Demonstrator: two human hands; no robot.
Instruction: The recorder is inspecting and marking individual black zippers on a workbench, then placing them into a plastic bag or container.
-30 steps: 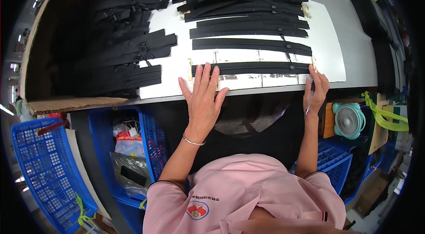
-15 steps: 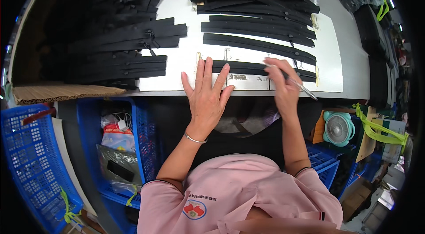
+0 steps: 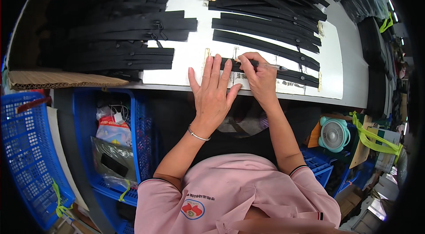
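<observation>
Centrally, the person's left hand [image 3: 210, 99] lay flat with its fingers spread, gripping nothing, its fingertips at the left end of a black zipper strip [image 3: 297, 77]. The right hand [image 3: 262, 77] was curled closed around a pen [image 3: 280, 68], its fingertips by the same strip; whether they touched it could not be told. That strip lay near the lower edge of a white board [image 3: 331, 59] on the grey tabletop [image 3: 355, 74], with further black strips [image 3: 265, 41] in rows above it.

At upper left, an open cardboard carton [image 3: 66, 79] contained a dark heap of strips [image 3: 128, 59] with pulls, which spilled rightward onto the board. At lower left of centre, a blue basket [image 3: 142, 141] held a white adapter [image 3: 117, 117] with its cable, a red and pale-blue packet [image 3: 113, 134] and a greyish plastic bag [image 3: 103, 149], on which rested a dark phone [image 3: 113, 164]. A second blue basket [image 3: 27, 136] stood at far left; at lower right, a teal fan [image 3: 334, 134] was visible near a blue crate [image 3: 322, 171].
</observation>
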